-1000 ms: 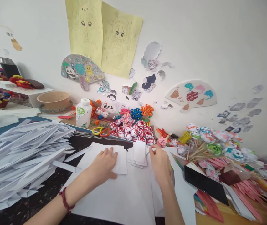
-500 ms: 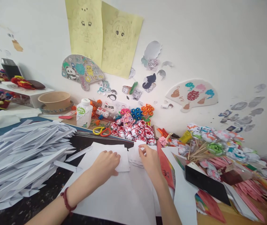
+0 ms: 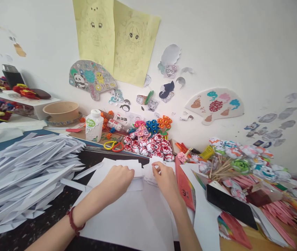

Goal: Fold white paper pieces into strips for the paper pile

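Observation:
My left hand (image 3: pixel 117 180) lies with curled fingers on a small white paper piece (image 3: pixel 135 170) and presses its folded edge down. My right hand (image 3: pixel 166 180) pinches the edge of a small stack of white paper squares (image 3: pixel 151 171) just to the right of that piece. Both hands rest over large white sheets (image 3: pixel 135 216) spread on the dark table. A red cord bracelet circles my left wrist (image 3: pixel 73 223).
A big heap of folded white paper strips (image 3: pixel 25 174) fills the left. Paper roses (image 3: pixel 150 146), scissors (image 3: pixel 113 145) and a glue bottle (image 3: pixel 94 125) stand behind the hands. A black phone (image 3: pixel 229 205), a red booklet (image 3: pixel 186 188) and paper flowers on sticks (image 3: pixel 237 164) lie to the right.
My right hand moved left from the table's right side onto the stack of squares. My left hand slid a little forward, folding the paper piece under it.

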`<state>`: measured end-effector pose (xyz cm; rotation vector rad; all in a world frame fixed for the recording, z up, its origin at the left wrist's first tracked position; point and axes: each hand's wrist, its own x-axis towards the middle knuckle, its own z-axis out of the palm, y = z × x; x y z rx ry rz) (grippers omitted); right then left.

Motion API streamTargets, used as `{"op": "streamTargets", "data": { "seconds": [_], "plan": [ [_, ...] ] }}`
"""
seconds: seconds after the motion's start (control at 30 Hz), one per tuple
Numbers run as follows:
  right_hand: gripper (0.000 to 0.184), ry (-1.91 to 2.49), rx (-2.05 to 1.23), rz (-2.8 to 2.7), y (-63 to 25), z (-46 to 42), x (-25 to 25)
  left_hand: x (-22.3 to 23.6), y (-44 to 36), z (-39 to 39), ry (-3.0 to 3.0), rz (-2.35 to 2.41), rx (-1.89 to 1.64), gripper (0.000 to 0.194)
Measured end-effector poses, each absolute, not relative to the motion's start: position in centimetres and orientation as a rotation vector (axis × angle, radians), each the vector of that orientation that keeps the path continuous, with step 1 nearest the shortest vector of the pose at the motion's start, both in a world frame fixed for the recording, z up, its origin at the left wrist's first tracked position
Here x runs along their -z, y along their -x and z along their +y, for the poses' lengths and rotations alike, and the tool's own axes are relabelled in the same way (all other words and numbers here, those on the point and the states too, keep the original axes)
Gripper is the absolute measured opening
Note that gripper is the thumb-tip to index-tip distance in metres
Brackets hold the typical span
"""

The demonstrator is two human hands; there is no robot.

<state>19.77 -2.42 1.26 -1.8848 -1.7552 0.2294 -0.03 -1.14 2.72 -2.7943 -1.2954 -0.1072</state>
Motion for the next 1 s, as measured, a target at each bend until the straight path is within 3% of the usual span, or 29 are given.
{"op": "streamTargets", "data": {
  "seconds": [0.2, 0.37, 0.47, 0.53, 0.83, 1.0],
  "plan": [
    [0.024, 1.766, -0.394, -1.669, -19.7, -2.3, -1.2, -3.5, 0.0, -0.7, 2.816, -1.532, 0.348, 0.022],
    [0.046, 1.400, -0.871, -1.486, -19.2, -2.1, -1.5, -4.3, 0.4, 0.0, 2.852, -1.808, 1.367, 0.030],
    [0.041, 1.178, -1.105, -1.453, -18.6, -2.4, -2.0, -4.4, 0.7, 0.3, 2.797, -1.899, 1.861, 0.035],
    [0.037, 1.116, -1.177, -1.444, -18.3, -2.6, -2.2, -4.4, 0.7, 0.2, 2.691, -1.960, 2.000, 0.035],
    [0.029, 1.339, -0.844, -1.342, -18.5, -2.4, -2.0, -4.1, 0.4, 0.0, 2.783, -1.732, 1.906, 0.029],
    [0.031, 1.449, -0.681, -1.320, -18.4, -2.7, -2.5, -3.8, -0.2, -0.8, 2.764, -1.545, 1.618, 0.028]
  ]
}}
